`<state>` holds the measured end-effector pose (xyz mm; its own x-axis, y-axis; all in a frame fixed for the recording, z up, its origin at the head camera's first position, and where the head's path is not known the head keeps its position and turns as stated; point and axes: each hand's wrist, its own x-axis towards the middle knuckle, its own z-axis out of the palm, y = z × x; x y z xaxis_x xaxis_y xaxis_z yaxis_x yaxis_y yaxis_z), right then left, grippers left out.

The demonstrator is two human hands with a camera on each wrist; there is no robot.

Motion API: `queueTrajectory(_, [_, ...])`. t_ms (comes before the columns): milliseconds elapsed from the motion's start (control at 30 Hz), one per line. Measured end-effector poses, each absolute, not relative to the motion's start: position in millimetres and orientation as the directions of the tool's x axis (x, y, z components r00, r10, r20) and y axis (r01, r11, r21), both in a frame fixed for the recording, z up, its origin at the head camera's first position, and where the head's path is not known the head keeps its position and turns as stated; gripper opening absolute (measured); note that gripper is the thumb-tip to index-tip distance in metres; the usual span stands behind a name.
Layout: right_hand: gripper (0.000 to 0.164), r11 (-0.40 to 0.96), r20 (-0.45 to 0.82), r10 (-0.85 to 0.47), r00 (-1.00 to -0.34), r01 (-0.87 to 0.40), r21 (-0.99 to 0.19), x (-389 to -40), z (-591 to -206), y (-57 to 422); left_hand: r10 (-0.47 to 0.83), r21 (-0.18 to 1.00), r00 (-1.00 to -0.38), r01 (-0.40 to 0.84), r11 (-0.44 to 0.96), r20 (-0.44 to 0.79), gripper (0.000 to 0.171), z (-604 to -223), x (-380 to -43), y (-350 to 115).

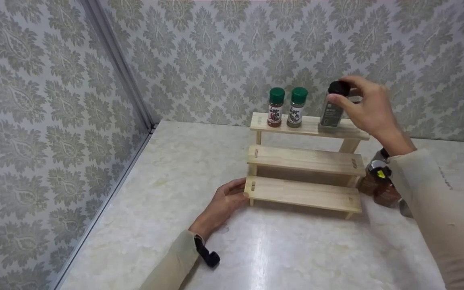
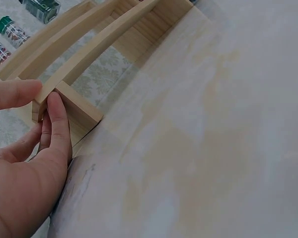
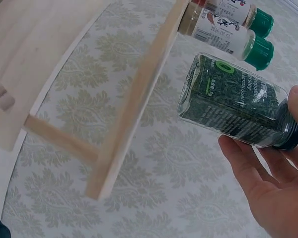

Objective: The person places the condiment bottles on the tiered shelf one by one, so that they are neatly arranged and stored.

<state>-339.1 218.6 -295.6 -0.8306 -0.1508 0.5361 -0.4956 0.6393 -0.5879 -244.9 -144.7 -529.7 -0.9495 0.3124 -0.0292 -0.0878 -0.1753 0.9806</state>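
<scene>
A three-step wooden spice rack (image 1: 304,157) stands on the table. My right hand (image 1: 371,106) grips a clear parsley jar (image 3: 233,101) by its black cap, with dark green flakes inside. That jar is upright at the right part of the top step; whether its base touches the wood I cannot tell. To its left on the same step are two green-capped spice bottles, one with red contents (image 1: 275,108) and one with brownish contents (image 1: 296,108). Down at the rack's lower left corner, my left hand (image 2: 30,163) pinches the bottom step's end between thumb and fingers.
Several more jars (image 1: 385,193) stand on the table right of the rack, partly hidden by my right sleeve. Patterned wall panels (image 1: 199,60) rise behind and to the left. Bare marbled tabletop (image 1: 175,169) lies left of the rack and in front of it.
</scene>
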Motion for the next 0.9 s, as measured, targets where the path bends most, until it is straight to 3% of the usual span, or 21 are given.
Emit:
queueTrajectory(533, [0.053,0.664,0.494,-0.171,-0.852,-0.471,-0.581,-346,-311,201,0.291,0.978,-0.956,-0.103,-0.184,-0.046,0.065,-529,-243,-142])
queueTrajectory(767, [0.066,0.636,0.437,-0.17,-0.883,-0.437,-0.636,-340,-300,205,0.306,0.977,-0.951,-0.107,-0.187,-0.045,0.066,-528,-244,-144])
queueTrajectory(900, [0.064,0.623,0.458,-0.166,-0.873,-0.453,-0.637,-331,-292,214,0.319,0.979,-0.947,-0.1,-0.176,-0.04,0.066,-529,-245,-146])
